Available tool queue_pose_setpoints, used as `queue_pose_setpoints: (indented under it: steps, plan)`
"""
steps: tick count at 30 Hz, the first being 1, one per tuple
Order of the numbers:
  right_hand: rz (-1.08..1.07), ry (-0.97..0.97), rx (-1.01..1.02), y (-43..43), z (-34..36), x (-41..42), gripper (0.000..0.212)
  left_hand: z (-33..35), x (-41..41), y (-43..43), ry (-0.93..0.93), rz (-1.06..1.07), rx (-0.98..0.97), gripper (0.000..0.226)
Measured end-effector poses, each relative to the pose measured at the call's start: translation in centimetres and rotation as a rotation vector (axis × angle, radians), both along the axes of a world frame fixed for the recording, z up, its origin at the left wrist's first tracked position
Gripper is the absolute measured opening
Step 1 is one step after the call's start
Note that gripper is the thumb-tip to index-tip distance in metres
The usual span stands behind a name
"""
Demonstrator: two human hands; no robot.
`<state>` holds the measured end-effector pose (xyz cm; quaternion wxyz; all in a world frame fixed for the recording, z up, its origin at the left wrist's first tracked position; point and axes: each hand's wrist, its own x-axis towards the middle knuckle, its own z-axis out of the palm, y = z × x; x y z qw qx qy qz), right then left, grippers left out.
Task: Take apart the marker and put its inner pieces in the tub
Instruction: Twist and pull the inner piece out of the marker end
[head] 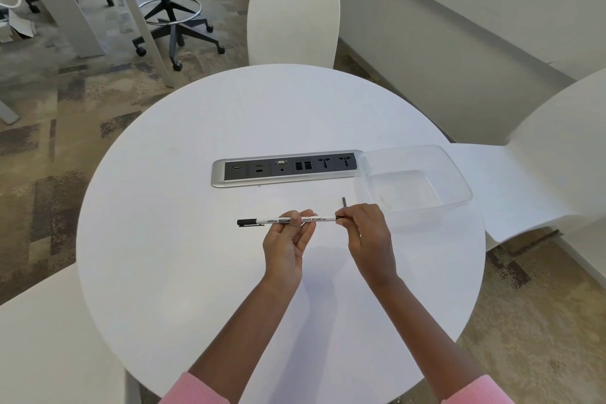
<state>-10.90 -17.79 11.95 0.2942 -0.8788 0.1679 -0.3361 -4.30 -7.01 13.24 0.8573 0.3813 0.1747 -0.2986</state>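
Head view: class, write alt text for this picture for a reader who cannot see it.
A person holds a white marker level above a round white table, the left hand gripping its barrel and the right hand pinching its right end. A clear tub sits on the table to the right.

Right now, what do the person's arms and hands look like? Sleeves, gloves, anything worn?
No gloves: the left hand and right hand are bare. The left sleeve and right sleeve are pink knit, showing only at the frame's bottom edge; the forearms are uncovered. No watch or bracelet shows.
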Motion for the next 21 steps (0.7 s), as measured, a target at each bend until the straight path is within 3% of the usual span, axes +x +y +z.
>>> queue_pose_setpoints:
  steps: [5, 11, 15, 21]
  plan:
    - [-0.059, 0.055, 0.123, 0.5, 0.0, 0.5, 0.011, 0.0, -0.1, -0.2, -0.037, 0.014, 0.028, 0.015]
    - [-0.078, 0.206, 0.663, 0.2, 1.2, 0.7, 0.013, -0.4, 0.1, 0.0, -0.056, 0.019, 0.064, 0.014]
    - [-0.008, 0.179, 0.543, 0.1, 1.3, 0.1, 0.016, -0.4, 0.2, 0.2, -0.030, 0.025, 0.039, 0.015]
    - [0.068, 0.041, 0.125, 0.0, 0.4, -0.4, 0.012, 0.0, 0.1, 0.1, 0.001, 0.014, 0.001, 0.016]
